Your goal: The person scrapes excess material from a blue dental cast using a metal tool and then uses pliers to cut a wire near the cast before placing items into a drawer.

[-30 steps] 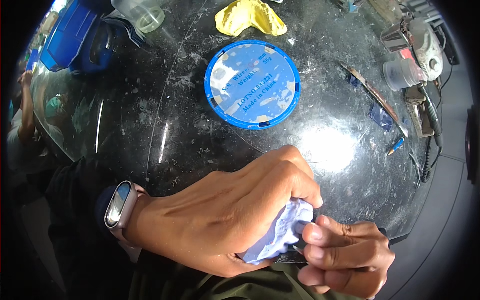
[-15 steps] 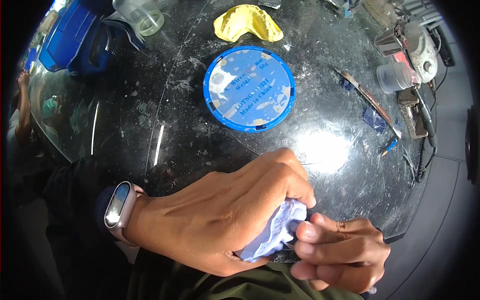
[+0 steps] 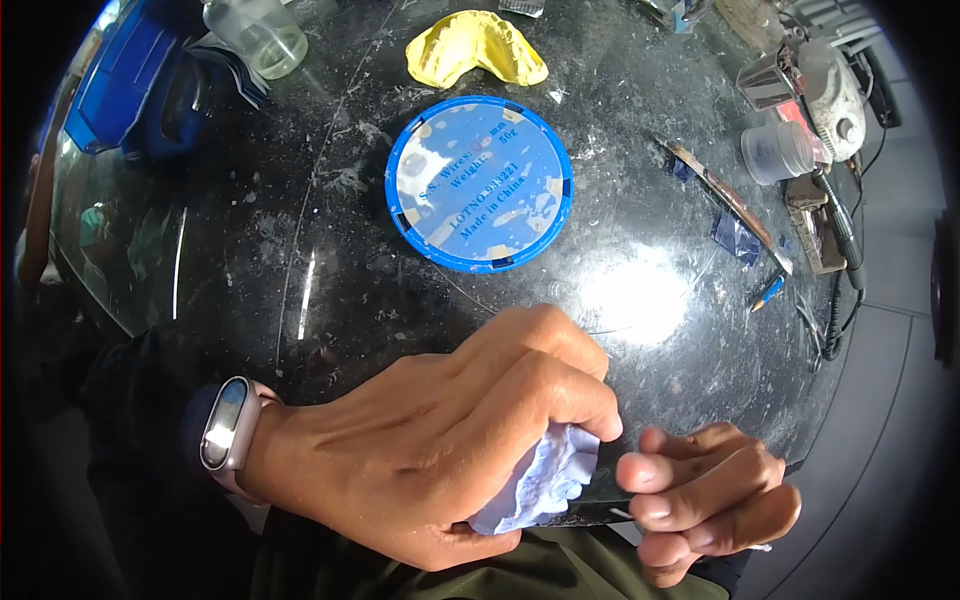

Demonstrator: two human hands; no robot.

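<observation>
My left hand (image 3: 430, 440), with a fitness band (image 3: 229, 425) on its wrist, is closed around a lavender plaster dental cast (image 3: 545, 485). The cast's ridged, tooth-like edge faces right, while the palm and fingers hide the rest. Just right of it, apart from the cast, my right hand (image 3: 715, 495) has its fingers curled together. A pale thin tip shows at its fingertips and another thin end on its far side, so it seems to hold a slim rod-like tool (image 3: 762, 547), mostly hidden.
Ahead on the dark, dusty tabletop (image 3: 330, 230) lies a round blue wire spool (image 3: 480, 185), with a yellow dental cast (image 3: 476, 48) behind it. A knife-like tool (image 3: 725, 200), plastic jar (image 3: 778, 153) and corded handpiece (image 3: 840, 230) are right; a clear bottle (image 3: 258, 38) and blue container (image 3: 120, 80) stand left.
My right hand has drawn back to the right, away from the lavender cast. My left hand still grips the cast, now slightly lower, and the whole view has shifted a little.
</observation>
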